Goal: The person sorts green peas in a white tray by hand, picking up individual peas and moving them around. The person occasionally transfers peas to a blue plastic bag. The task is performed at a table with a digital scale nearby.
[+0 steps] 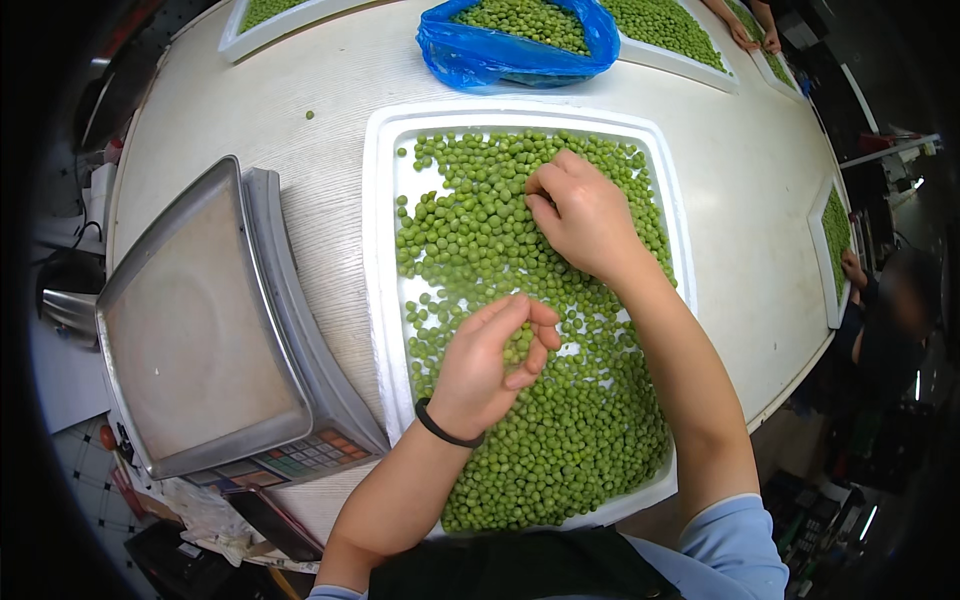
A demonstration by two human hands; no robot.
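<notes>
In front of me a white foam tray (381, 300) holds a thick spread of loose green peas (555, 442), with bare white patches on its left side and near its middle. My left hand (487, 367) is curled above the middle of the tray, with some peas visible inside its cupped fingers. A dark band circles that wrist. Farther up the tray, my right hand (581, 210) has its thumb and fingertips drawn together, touching or just above the peas. Its fingers hide whether a pea is between them.
A weighing scale with a metal pan (202, 322) stands left of the tray. Beyond the tray sits a blue plastic bag (480, 64) of peas. Other pea trays line the table (757, 225). Other people's hands (851, 268) work at the right and far right.
</notes>
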